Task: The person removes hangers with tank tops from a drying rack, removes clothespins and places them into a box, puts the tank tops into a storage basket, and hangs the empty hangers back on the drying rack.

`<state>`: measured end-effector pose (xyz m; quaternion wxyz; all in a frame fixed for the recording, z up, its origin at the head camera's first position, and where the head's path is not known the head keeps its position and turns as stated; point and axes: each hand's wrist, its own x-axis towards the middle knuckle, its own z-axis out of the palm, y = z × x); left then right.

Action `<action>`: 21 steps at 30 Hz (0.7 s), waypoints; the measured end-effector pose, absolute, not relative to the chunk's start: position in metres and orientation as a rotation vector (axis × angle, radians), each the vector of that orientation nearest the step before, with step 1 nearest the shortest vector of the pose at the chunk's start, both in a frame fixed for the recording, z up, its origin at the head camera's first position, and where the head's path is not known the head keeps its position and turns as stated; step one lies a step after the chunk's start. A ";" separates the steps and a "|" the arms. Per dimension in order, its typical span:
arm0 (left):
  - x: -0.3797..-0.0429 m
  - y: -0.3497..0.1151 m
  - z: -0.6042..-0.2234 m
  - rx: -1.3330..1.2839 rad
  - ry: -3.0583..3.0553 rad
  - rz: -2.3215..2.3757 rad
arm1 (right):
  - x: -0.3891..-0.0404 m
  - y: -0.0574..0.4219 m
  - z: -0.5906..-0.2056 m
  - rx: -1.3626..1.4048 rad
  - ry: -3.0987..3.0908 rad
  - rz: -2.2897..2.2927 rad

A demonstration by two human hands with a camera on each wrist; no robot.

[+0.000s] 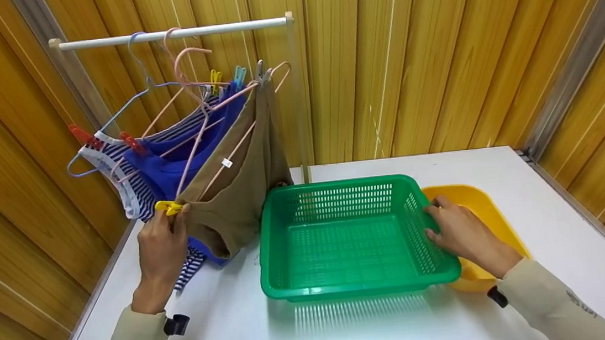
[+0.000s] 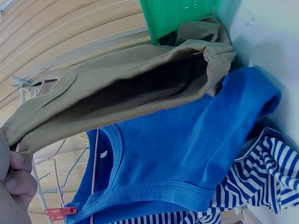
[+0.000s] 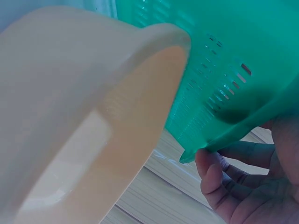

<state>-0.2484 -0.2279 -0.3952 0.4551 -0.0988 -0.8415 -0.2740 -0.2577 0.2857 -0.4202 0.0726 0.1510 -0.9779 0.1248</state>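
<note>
1. Counter (image 1: pixel 385 339), white, carries everything being handled.
2. Drying rack (image 1: pixel 250 25) stands at the back left; a blue hanger (image 1: pixel 150 83) and a rear pink hanger (image 1: pixel 171 30) hook over its rail, so that part looks done.
3. Green basket (image 1: pixel 347 288) sits mid-counter; the right hand (image 1: pixel 469 234) grasps its right rim.
4. Yellow basin (image 1: pixel 477 200) lies just beside it, partly hidden by the basket.
5. Brown garment (image 1: pixel 251 214), the piece being worked on, hangs from the front pink hanger (image 1: pixel 192 49), left of the basket. That hanger's hook is off the rail, so this piece seems unfinished.
6. Blue garment (image 2: pixel 163 149) and striped garment (image 2: pixel 280 163) hang behind it, pegged at their near ends; both appear settled.
7. Left hand (image 1: pixel 163 250) has its grip pinched on the yellow clip (image 1: pixel 168 207) at the brown garment's near end; whether that clip is fully fastened, I cannot tell.
8. Gray clip (image 1: pixel 260 69) already secures the far end; what remains, I judge, is the near clip and the hook's place on the rail.
</note>
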 end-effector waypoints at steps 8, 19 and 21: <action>-0.245 -0.231 -0.404 -0.282 -2.012 -0.639 | -0.258 0.285 -0.421 0.444 -2.944 0.349; -0.234 -0.231 -0.407 -0.328 -2.013 -0.650 | -0.258 0.286 -0.420 0.442 -2.960 0.381; -0.233 -0.230 -0.408 -0.355 -2.010 -0.640 | -0.259 0.286 -0.420 0.441 -2.962 0.377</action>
